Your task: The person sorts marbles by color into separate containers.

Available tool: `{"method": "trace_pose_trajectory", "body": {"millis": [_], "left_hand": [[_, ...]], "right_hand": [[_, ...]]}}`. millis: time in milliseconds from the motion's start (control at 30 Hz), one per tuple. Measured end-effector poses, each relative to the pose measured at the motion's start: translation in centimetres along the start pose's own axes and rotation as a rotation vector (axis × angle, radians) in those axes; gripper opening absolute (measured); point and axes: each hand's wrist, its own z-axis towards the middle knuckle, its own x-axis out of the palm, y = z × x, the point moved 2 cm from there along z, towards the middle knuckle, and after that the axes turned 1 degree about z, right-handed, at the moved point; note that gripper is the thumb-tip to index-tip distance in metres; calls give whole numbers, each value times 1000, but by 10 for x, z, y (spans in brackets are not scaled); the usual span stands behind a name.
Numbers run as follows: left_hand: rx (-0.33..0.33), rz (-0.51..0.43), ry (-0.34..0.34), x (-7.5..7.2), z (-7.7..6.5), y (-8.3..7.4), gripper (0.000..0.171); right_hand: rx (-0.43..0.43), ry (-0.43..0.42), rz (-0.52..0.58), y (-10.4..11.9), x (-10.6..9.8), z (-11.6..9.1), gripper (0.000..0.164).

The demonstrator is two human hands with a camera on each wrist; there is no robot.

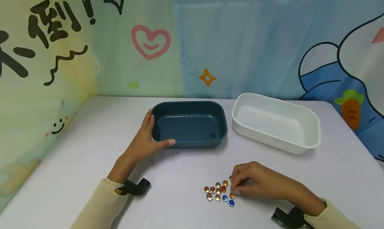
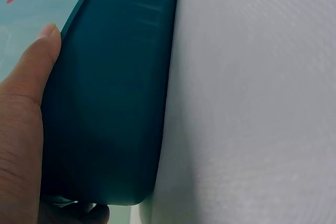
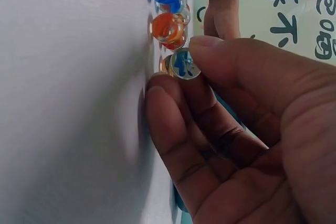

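My left hand grips the near left corner of a dark blue plastic tub, thumb along the front and fingers at the left end. The left wrist view shows the thumb on the rim of the tub. One small blue marble lies inside it, toward the right. In the right wrist view, my right hand pinches a clear marble with a blue swirl between thumb and fingers. That hand is low at the right side of a cluster of amber and orange marbles.
Two blue marbles lie at the near edge of the cluster. A white plastic tub stands at an angle, right of the dark blue one. The white-covered table ends at a printed cloth backdrop.
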Motion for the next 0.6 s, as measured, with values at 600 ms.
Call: {"method": "trace_pose_trajectory", "body": {"millis": [600], "left_hand": [[-5,-3,-4,1,0,-1,126]], "right_hand": [[14,-106,-48,-1,-6,-3,8]]}}
